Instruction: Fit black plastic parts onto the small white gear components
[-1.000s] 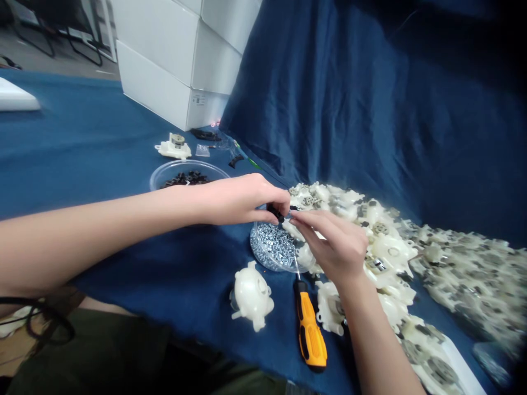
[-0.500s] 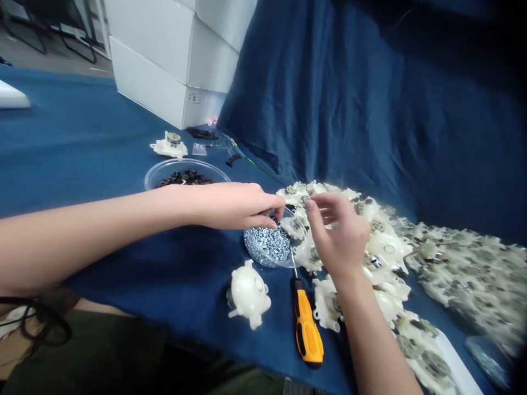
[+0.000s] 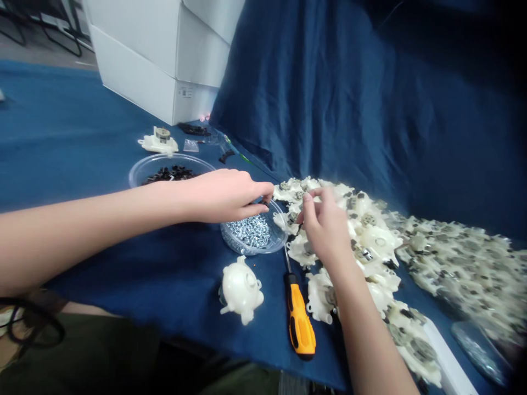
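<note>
My left hand (image 3: pixel 226 195) reaches over the clear bowl of silver screws (image 3: pixel 280 241), thumb and forefinger closed at its far rim; something dark shows under the fingertips. To the right, my right hand (image 3: pixel 327 222) is above a pile of off-white plastic housings (image 3: pixel 379 238), thumb and forefinger pinched together. What they hold, if anything, is too small to make out. In front of the bowl a single rounded white housing (image 3: pixel 241 291) sits on the blue cloth. Beside it lies a screwdriver (image 3: pixel 302 323) with a yellow and black handle, its shaft towards the bowl.
Behind my left forearm stands a clear bowl of black parts (image 3: pixel 135 170). A white housing with a grey motor (image 3: pixel 158 141) lies beyond it. White boxes (image 3: pixel 135 60) are stacked at the back. Far right, more housings (image 3: pixel 465 263) spread beside a bag of screws (image 3: pixel 480 351).
The bowl of screws has slid a little left along with my left hand, away from the pile. My right hand stays over the housings, fingers still pinched. The whole view has shifted slightly.
</note>
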